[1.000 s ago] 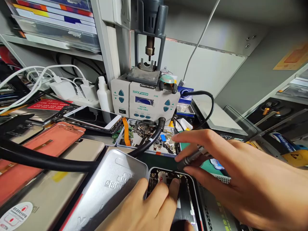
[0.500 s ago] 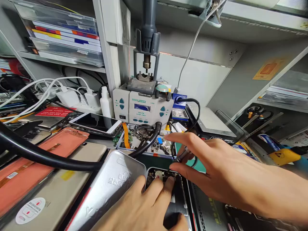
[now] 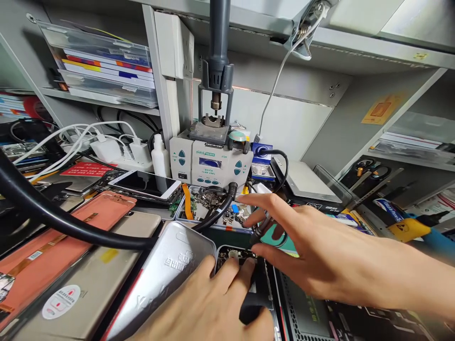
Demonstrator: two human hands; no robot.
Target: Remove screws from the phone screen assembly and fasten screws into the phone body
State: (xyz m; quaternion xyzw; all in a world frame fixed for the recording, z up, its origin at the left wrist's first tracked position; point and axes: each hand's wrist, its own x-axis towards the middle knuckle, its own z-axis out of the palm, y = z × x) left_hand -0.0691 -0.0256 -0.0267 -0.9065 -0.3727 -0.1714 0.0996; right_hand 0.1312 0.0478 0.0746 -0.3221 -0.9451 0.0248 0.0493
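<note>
My left hand (image 3: 220, 293) lies over an opened phone (image 3: 253, 303) at the bottom centre, its fingertips on the small dark parts near the phone's top edge. My right hand (image 3: 302, 244) is just above and to the right, index finger stretched out to the left. A dark cylindrical tool (image 3: 262, 229) lies between its thumb and curled fingers, the thumb tip against the lower end. The tool's far end is hidden behind the hand. A silver phone-shaped shell (image 3: 177, 265) with raised lettering lies left of my left hand.
A parts tray (image 3: 232, 226) lies beyond the hands, before a grey control station (image 3: 210, 163). A thick black hose (image 3: 88, 234) crosses from the left over phone shells. A white tablet (image 3: 145, 183) and white bottle (image 3: 160, 158) stand back left; a flat device (image 3: 309, 184) is back right.
The view has shifted slightly. The dark tool has moved a little left between my right thumb and fingers. My left hand stays over the phone.
</note>
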